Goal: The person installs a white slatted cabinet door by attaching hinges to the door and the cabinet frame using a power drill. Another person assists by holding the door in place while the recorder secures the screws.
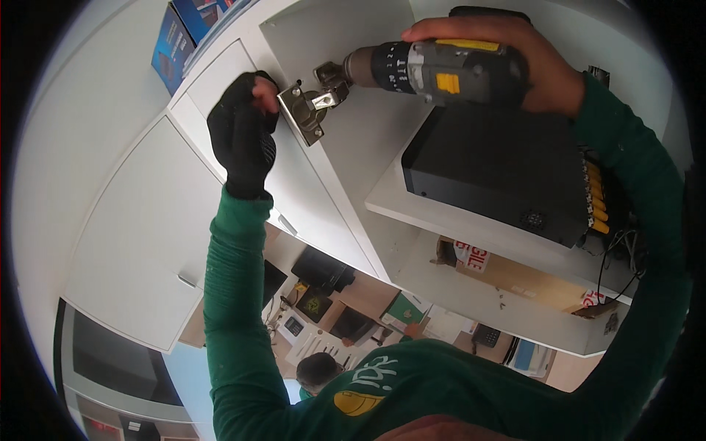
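My right hand (515, 55), bare, wraps round a black and grey cordless drill (448, 72) with yellow parts, held level inside the open cabinet. The drill's chuck meets a metal cabinet hinge (312, 110) at its inner end; the bit and screw cannot be made out. My left hand (246, 132), in a black glove with a bare fingertip showing, is closed beside the hinge's outer plate, against the white cabinet door (276, 165). Whatever its fingers hold is hidden.
Under the drill, a black box-shaped device (500, 169) rests on the white shelf (471, 228), with cables at its right end. A cardboard box (515, 279) lies on the level below. Blue boxes (173, 48) stand on top of the cabinet. Behind, a person (320, 371) sits near a cluttered desk.
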`<state>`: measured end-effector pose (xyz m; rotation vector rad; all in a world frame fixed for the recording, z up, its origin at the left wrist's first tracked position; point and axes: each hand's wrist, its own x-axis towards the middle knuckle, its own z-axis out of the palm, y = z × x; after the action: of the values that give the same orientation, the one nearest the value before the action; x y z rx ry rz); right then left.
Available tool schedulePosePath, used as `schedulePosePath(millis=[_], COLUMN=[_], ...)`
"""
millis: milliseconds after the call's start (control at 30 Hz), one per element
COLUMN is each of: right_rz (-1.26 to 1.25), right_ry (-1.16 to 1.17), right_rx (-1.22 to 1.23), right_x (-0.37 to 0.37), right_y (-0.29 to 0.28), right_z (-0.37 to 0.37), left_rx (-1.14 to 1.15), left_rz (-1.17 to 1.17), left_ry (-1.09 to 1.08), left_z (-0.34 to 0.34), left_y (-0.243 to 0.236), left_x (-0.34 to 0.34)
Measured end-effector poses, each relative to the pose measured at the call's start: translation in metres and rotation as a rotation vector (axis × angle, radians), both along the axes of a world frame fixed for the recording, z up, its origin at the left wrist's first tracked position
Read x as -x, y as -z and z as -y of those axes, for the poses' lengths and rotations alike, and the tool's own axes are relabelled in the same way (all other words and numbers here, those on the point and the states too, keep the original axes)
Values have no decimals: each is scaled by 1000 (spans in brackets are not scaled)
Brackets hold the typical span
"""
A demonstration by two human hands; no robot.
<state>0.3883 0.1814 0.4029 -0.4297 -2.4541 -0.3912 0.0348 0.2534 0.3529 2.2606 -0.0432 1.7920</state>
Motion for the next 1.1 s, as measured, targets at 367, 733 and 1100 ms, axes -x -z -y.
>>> schedulePosePath(millis=[367, 733, 1100], right_rz=[-63, -80, -79], right_ry=[-3, 6, 19], right_rx=[92, 76, -11], right_x=[1, -1, -5], right_y=[8, 14, 14], right_z=[3, 5, 16], left_rx=[57, -652, -913], left_rz=[-124, -493, -762], left_ry=[-69, -719, -1086], left_z=[9, 78, 53], left_y=[-22, -67, -66], left_x=[11, -28, -60])
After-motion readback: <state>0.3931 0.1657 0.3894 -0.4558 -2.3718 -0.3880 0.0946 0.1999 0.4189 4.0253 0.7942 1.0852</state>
